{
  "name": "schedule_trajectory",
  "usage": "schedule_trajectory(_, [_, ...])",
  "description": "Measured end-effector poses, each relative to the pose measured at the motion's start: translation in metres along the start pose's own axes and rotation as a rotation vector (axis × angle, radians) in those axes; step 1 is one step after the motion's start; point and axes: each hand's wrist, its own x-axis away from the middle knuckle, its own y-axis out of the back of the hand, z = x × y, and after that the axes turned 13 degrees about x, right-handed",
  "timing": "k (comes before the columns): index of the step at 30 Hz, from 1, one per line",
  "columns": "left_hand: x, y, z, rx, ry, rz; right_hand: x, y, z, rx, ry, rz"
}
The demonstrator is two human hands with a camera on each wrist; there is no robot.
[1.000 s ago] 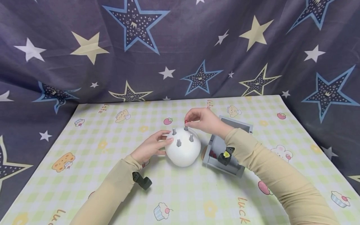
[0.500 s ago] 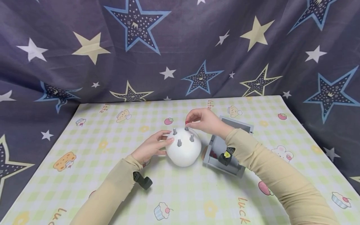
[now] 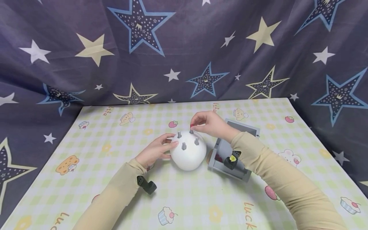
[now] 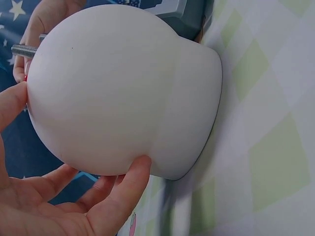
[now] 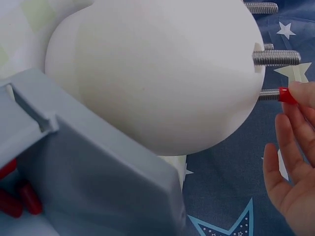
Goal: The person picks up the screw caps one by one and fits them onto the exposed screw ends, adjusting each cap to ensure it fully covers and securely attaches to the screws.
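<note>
White dome (image 3: pixel 188 158): the left hand (image 3: pixel 155 150), loosely spread, touches 9 o'clock, apparently to steady it; the right hand (image 3: pixel 211 124) pinches a red cap (image 5: pixel 284 95) on its 12 o'clock bolt (image 5: pixel 268 95). Grey box (image 3: pixel 230 172): 3 o'clock, presumably for reach.

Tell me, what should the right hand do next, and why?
Perhaps gently twist the red cap down its threaded bolt: the right hand pinches it at the tip, the bolt shows bare between it and the white dome, and the left hand rests against the dome, likely steadying it.
</note>
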Motion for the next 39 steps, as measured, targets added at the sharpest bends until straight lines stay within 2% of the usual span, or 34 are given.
schedule_trajectory(26, [0.003,-0.0005,-0.0008,-0.01,-0.001,-0.012,0.0011,0.0012,0.0017,0.006,0.014,0.005])
schedule_trajectory(39, [0.003,-0.0004,-0.0002,-0.012,0.0,-0.019,0.0013,-0.0011,0.0006,0.041,0.052,0.022])
